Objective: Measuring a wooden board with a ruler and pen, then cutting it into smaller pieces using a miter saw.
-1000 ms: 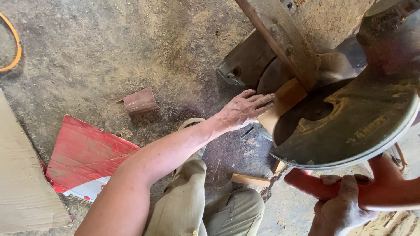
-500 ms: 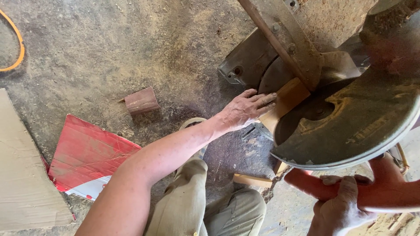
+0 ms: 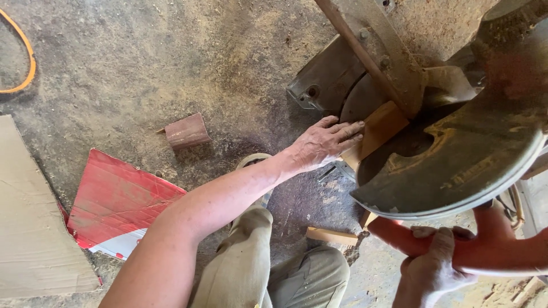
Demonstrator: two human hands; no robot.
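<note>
The pale, flat rectangular piece of wood (image 3: pixel 381 126) lies on the dusty base of the chop saw, pressed against the rusty metal fence bar (image 3: pixel 371 54), and we take it as our landmark. Its long axis slants from lower left up to upper right, running under the big, grimy round blade guard (image 3: pixel 456 165), which covers its right end. Our left hand (image 3: pixel 322 145) lies flat on the wood's left end, fingers together and stretched along it, pressing down rather than clamped round it. This hand is the nearer one; the wood extends rightward from its fingertips. Well below the wood, our right hand (image 3: pixel 434 265) is wrapped tight around the red saw handle (image 3: pixel 485 248). Below the wood lies a small pale offcut (image 3: pixel 331 235) on the floor. Far left of it sits a reddish-brown wooden block (image 3: pixel 186 131), then a red and white flattened card (image 3: pixel 117 202).
</note>
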